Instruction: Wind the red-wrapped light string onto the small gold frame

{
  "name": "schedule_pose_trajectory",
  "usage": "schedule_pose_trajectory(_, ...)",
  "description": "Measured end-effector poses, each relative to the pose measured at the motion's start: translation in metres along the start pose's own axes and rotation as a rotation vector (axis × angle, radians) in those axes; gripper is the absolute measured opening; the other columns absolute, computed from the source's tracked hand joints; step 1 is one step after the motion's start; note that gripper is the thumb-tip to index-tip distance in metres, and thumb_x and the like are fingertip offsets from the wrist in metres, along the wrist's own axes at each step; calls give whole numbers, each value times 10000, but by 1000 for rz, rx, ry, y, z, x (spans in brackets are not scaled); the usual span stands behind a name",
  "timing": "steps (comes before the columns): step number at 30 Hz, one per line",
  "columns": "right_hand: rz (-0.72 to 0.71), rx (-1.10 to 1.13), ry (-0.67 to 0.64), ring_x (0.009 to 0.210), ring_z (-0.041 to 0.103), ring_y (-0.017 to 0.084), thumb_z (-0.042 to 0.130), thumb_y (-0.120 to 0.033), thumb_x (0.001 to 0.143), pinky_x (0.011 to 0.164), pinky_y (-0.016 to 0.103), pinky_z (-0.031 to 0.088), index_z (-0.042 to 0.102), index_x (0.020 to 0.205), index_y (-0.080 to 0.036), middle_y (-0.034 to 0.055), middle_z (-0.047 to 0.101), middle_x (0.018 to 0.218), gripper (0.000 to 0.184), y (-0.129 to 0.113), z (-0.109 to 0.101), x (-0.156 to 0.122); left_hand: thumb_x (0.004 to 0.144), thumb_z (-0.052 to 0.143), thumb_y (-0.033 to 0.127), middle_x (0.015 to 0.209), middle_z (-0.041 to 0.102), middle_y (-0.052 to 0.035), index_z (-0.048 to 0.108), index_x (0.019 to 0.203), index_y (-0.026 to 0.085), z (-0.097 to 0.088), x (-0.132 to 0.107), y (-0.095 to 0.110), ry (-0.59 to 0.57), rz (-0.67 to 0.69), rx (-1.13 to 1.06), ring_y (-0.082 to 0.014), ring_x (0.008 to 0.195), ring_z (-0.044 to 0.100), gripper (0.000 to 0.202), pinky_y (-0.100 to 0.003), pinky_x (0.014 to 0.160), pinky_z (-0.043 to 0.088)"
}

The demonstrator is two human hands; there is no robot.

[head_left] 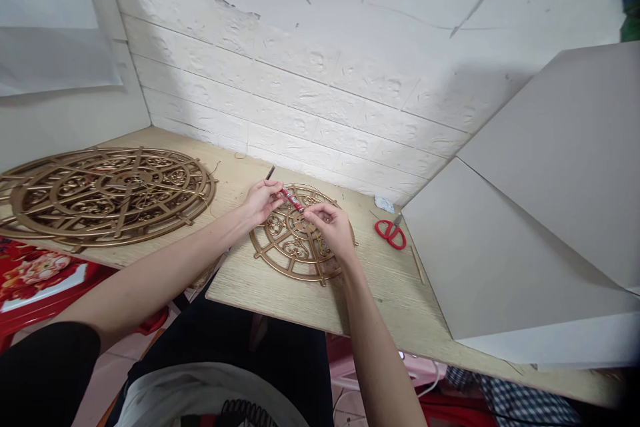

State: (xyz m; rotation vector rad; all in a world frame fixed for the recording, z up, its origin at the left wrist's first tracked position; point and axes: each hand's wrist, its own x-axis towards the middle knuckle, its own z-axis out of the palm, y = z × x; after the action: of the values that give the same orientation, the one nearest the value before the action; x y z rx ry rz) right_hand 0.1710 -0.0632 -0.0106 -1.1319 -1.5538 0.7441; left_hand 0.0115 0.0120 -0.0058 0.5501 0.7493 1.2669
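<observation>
The left hand (pixel 265 201) is mostly closed, thumb and fingers pinching the upper end of a slim red tube (pixel 291 199) with pale markings. The right hand (pixel 329 225) has its thumb and fingertips drawn together at the tube's lower end; its other fingers are curled in. The tube slants between the two hands, above the middle of a round gold lattice (pixel 296 251) with scrollwork, which lies flat on the counter (pixel 240 285) between its back edge and its front edge, close to the front-left corner of the part before the person. A dark rod (pixel 271 173) sticks up just beyond the left hand; whether that hand grips it I cannot tell.

A stack of similar gold lattices (pixel 116 183) lies towards the counter's left end, reaching its front edge there. Right of the single lattice lie red-handled scissors (pixel 391 233), and a thin tan stick (pixel 417 265) rests near the white panel (pixel 450 253) along the right side. A crumpled pale-blue scrap (pixel 384 203) sits at the back edge, by the white wall (pixel 320 107).
</observation>
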Motion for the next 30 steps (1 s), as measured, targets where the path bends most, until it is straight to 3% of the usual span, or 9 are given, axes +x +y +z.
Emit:
schedule_pose_trajectory(8, 70, 87, 47, 595, 535, 127, 731, -358, 646, 565, 260, 429, 630, 737, -165, 17, 635, 686, 237, -3, 1, 1, 757, 543, -20, 661, 608, -10, 503, 683, 135, 3, -4, -1, 48, -34, -23, -93, 603, 583, 176, -255, 655, 517)
schedule_pose_trajectory(16, 68, 126, -7, 631, 551, 119, 715, -313, 672, 590, 251, 426, 629, 855, -164, 11, 631, 718, 251, -1, 0, 2, 772, 529, -21, 649, 597, -14, 524, 697, 124, 3, -4, -3, 31, -51, -3, -84, 570, 559, 164, -245, 637, 528)
schedule_pose_trajectory(30, 78, 155, -89, 659, 580, 121, 715, -319, 673, 629, 256, 457, 641, 875, -171, 12, 635, 731, 261, -3, -4, 1, 768, 557, 18, 609, 567, -9, 557, 652, 121, -2, 1, -4, -42, -92, 32, -59, 508, 482, 155, -245, 662, 531)
